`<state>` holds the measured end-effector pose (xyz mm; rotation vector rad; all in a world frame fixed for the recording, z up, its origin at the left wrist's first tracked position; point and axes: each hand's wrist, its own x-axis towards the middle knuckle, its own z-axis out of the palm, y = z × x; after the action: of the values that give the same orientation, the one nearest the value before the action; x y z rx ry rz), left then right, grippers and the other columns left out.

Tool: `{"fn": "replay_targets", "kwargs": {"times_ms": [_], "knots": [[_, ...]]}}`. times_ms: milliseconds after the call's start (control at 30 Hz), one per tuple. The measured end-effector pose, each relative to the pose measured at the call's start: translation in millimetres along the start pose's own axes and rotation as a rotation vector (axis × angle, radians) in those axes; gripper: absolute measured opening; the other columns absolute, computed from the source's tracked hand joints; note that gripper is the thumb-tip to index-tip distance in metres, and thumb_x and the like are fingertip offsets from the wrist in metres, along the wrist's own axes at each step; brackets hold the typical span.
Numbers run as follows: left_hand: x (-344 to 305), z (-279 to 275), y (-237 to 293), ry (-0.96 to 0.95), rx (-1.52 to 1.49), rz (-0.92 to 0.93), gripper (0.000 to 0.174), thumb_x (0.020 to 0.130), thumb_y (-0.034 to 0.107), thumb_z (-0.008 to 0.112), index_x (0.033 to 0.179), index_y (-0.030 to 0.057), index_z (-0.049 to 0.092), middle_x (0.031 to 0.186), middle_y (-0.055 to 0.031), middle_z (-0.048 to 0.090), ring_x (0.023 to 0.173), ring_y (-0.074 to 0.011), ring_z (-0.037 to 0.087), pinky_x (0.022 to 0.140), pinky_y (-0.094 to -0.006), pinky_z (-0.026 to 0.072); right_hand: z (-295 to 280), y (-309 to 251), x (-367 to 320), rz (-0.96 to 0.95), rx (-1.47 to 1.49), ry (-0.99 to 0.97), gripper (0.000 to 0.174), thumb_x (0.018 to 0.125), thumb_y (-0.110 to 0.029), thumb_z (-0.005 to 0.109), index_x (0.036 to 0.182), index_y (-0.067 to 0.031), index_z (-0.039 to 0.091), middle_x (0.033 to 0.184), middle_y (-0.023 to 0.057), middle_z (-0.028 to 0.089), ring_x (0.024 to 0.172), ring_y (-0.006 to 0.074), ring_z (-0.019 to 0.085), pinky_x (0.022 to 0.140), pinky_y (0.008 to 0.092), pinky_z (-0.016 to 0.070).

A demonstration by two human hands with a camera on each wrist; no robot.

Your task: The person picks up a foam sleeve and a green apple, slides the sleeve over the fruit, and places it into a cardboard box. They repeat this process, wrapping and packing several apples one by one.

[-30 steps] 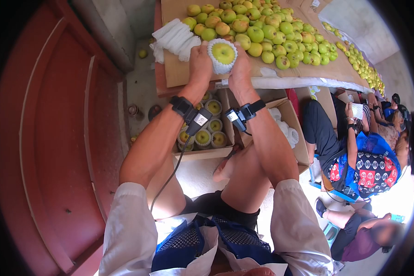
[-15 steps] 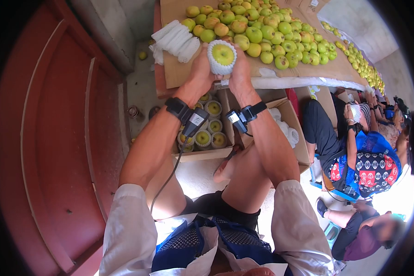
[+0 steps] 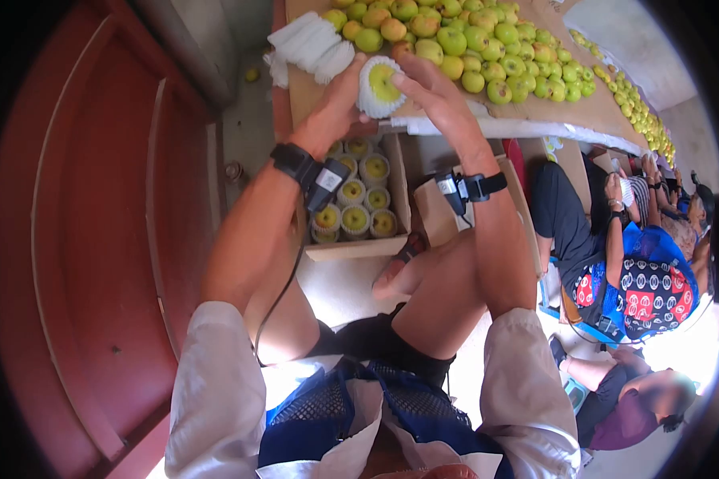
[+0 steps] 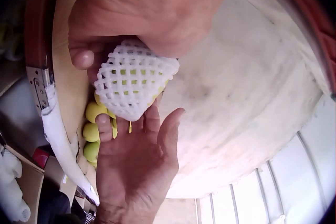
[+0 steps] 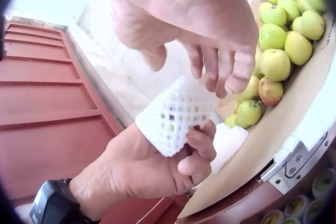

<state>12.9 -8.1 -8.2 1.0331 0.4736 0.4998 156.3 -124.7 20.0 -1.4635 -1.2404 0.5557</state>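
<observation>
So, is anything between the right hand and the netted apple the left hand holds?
Nothing visible. The right hand is open close beside the netted apple; the left hand grips it from the far side.

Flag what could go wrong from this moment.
The left hand alone grips the netted fruit, with the right hand open beside it; the fruit might slip and drop. The hands work at the edge of the loose fruit pile, so a bump could roll some off the table.
</observation>
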Motion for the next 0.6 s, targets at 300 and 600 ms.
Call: {"fn": "replay_targets", "kwargs": {"times_ms": [300,600], "knots": [[-32.5,-0.6,9.7,-0.09,0.179,-0.008,0.062,0.107,0.053,0.039,0.147,0.0065,0.045,0.137,-0.0133,0.059,0.121,-0.0233,0.061,0.091,-0.0358,0.0561,19.9,-40.8,-26.0,-0.097,-0.547,-0.274,0.095,0.078,-0.039,0.087,0.148,-0.0024,0.034,0.134,0.0222,0.056,0.126,0.0346,0.056,0.107,0.0398,0.0451],[-67.7,-9.9,18.2,-0.059,0.431,-0.064,0.058,0.107,0.051,0.039,0.138,0.0042,0.052,0.11,-0.0045,0.066,0.094,-0.0138,0.065,0.063,-0.0324,0.0533,43.8,-32.8,-34.3,0.081,-0.433,-0.27,0.076,0.076,-0.023,0.084,0.136,-0.0003,0.043,0.119,0.023,0.061,0.114,0.0364,0.061,0.098,0.0408,0.0484]]}}
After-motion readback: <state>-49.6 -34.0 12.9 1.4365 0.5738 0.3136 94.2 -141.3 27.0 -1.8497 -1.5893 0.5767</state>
